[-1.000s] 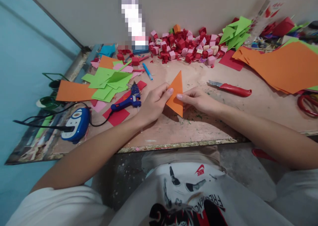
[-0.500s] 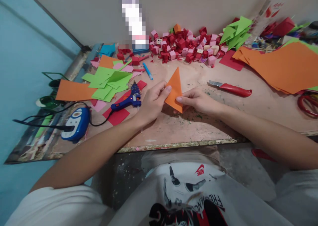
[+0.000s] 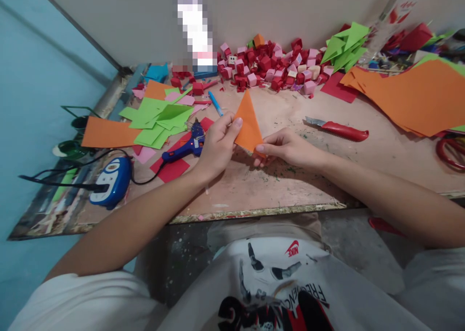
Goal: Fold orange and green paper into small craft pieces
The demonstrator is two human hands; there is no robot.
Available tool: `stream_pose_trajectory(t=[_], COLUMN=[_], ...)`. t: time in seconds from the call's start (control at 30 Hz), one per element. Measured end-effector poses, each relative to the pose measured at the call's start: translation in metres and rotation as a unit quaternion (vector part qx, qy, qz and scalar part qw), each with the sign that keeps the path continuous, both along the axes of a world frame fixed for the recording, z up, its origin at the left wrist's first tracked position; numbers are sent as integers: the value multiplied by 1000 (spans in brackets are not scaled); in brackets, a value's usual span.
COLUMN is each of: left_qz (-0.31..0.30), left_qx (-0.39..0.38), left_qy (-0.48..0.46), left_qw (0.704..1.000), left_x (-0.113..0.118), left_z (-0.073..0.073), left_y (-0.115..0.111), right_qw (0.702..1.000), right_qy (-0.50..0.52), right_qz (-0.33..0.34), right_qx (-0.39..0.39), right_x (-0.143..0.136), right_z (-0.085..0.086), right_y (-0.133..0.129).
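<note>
An orange piece of paper, folded into a triangle, is held up above the table with its point away from me. My left hand pinches its left edge, thumb on top. At the lower right corner my right hand grips it between thumb and fingers; some fingertips show below the paper. Left of my left hand lies a blue glue gun, its cable running left. A blue marker rests just beyond that hand. To the right of my right hand is a red-handled utility knife.
Red and pink paper cubes are heaped along the wall. Green paper pieces lie at left, near a blue power strip. At right are green triangles, large orange sheets and red-handled scissors. A pixelated bright patch covers something at the back.
The orange paper has shifted slightly left and away from me, tilting its tip to the left. My left hand has moved left with it; my right hand has barely moved.
</note>
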State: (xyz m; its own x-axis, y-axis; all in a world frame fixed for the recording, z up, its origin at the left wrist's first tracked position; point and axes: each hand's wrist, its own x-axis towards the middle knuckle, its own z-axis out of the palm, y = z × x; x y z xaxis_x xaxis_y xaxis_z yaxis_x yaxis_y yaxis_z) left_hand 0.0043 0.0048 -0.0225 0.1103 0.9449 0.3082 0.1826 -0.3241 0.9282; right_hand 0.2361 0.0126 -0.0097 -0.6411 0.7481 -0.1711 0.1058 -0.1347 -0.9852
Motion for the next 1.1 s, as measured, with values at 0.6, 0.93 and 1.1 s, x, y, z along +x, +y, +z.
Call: stream_pose_trajectory(t=[0.6,0.93,1.1], left_qz=[25,47,33], left_qx=[-27,-53,-59], left_qy=[-79,-79,-71], left_qw=[996,994,995], left_x=[-2,-8,-12], left_z=[-3,-5,-9], left_y=[15,22,25], right_qw=[1000,998,998], right_qy=[2,0,2], right_qz=[-18,-41,-46], right_qx=[22,39,39], right_x=[1,0,0], right_z=[-1,1,5], right_y=[4,1,-1])
